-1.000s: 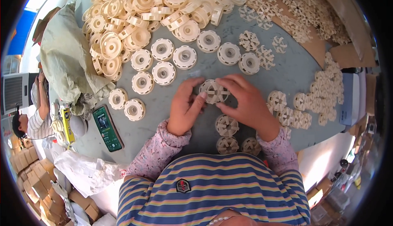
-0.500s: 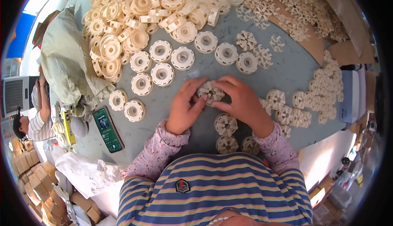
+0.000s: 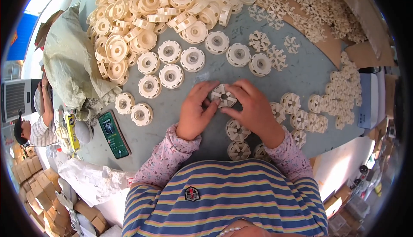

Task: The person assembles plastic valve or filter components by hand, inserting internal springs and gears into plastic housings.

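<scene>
Near the middle of the table, a round cream plastic wheel with a spoked insert on top (image 3: 223, 95) sits between my two hands. My left hand (image 3: 196, 110) is closed on its left side, fingers along the rim and thumb at the lower edge. From the right, the thumb and fingers of my right hand (image 3: 254, 110) pinch the same wheel. Close to my body stand similar wheels with spoked tops (image 3: 238, 150), partly behind my right wrist. Beyond my hands, open wheels with metal springs inside (image 3: 171, 76) stand in loose rows.
A heap of cream wheels (image 3: 146, 18) fills the far left, with a pile of spoked inserts (image 3: 314, 5) at far right. Capped wheels (image 3: 340, 91) crowd the right side. A phone (image 3: 114, 134) and a sack (image 3: 69, 61) lie left. Another person (image 3: 41, 127) is at far left.
The wheel has shifted slightly right and now shows its spoked top more fully. The fingers of both hands have moved a little around it.
</scene>
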{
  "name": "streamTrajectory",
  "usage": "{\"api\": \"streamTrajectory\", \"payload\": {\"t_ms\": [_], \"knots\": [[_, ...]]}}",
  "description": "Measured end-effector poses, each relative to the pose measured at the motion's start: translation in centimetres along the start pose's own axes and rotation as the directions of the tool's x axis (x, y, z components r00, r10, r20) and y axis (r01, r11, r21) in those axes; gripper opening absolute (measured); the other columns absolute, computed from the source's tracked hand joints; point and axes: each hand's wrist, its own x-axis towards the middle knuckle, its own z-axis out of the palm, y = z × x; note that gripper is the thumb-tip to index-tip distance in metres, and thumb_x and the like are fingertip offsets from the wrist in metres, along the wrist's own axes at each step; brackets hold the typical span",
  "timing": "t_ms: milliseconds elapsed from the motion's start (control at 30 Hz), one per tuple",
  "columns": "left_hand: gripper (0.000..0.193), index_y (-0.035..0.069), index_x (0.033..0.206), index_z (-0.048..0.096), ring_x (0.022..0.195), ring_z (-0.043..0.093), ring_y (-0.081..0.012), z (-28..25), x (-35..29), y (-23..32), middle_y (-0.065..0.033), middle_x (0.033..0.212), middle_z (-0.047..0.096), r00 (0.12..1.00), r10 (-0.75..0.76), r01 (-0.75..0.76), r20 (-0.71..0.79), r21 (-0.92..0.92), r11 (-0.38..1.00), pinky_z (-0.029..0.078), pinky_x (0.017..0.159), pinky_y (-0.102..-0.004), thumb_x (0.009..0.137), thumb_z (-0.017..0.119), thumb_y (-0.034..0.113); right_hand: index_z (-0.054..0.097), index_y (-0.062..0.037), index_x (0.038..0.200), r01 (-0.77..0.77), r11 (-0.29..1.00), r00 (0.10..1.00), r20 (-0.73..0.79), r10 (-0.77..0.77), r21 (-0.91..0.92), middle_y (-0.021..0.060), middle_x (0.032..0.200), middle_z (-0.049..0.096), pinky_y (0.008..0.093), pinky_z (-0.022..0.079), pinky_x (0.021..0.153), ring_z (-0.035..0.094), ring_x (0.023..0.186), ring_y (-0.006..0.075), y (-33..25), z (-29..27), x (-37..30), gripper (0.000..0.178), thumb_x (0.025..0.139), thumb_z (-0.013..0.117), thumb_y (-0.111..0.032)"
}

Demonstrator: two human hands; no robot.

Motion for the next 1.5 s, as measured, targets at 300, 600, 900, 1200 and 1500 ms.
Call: {"api": "streamTrajectory", "payload": {"t_ms": [300,600,900,1200,1500], "knots": [[0.052,0.004,0.138,0.069,0.070,0.064,-0.0115,0.5,0.2,0.2,-0.0135,0.132,0.065,0.995,0.096,-0.096,0.005,0.034,0.995,0.053,0.063,-0.0257,0.088,0.082,-0.001,0.072,-0.0071,0.125,-0.034,0.997,0.997,0.064,0.038,-0.073,0.0116,0.121,0.069,0.0468,0.056,0.098,0.067,0.116,0.0354,1.2,-3.3,-1.2,0.061,0.071,0.094,-0.024],[0.069,0.010,0.148,0.059,0.085,0.075,-0.0306,8.1,8.1,3.0,-0.0164,0.151,0.058,0.942,0.329,-0.327,0.062,0.380,0.865,0.062,0.071,-0.0397,0.085,0.087,0.015,0.071,-0.0063,0.134,-0.080,0.972,0.975,-0.220,0.031,-0.220,0.0176,0.131,0.070,0.0469,0.050,0.111,0.063,0.126,0.0409,11.4,-10.8,0.9,0.061,0.078,0.089,-0.020],[0.075,0.011,0.150,0.054,0.106,0.074,-0.0399,5.1,4.5,3.4,-0.0155,0.147,0.059,0.977,0.151,-0.204,0.148,0.481,0.852,0.062,0.083,-0.0471,0.083,0.087,0.018,0.072,-0.0033,0.127,-0.192,0.955,0.980,-0.015,0.200,0.227,0.0159,0.120,0.071,0.0423,0.056,0.087,0.070,0.100,0.0361,12.0,-10.3,1.3,0.033,0.096,0.071,-0.014],[0.081,0.011,0.152,0.057,0.115,0.071,-0.0395,0.9,-1.0,2.1,-0.0160,0.144,0.061,0.980,0.201,-0.168,-0.008,0.515,0.841,0.063,0.087,-0.0443,0.078,0.091,0.016,0.070,-0.0062,0.130,-0.201,0.978,0.979,0.024,0.202,-0.048,0.0146,0.122,0.069,0.0470,0.058,0.084,0.072,0.096,0.0370,7.9,-5.2,3.7,0.047,0.100,0.074,-0.042],[0.088,0.011,0.154,0.055,0.109,0.072,-0.0381,0.3,-1.1,1.5,-0.0165,0.145,0.060,0.994,0.111,-0.095,-0.019,0.392,0.915,0.062,0.085,-0.0434,0.075,0.094,0.016,0.062,-0.0096,0.143,-0.175,0.968,0.975,0.105,0.196,-0.178,0.0155,0.133,0.066,0.0471,0.055,0.101,0.066,0.122,0.0407,7.4,-7.3,0.3,0.073,0.079,0.093,-0.024]]}}
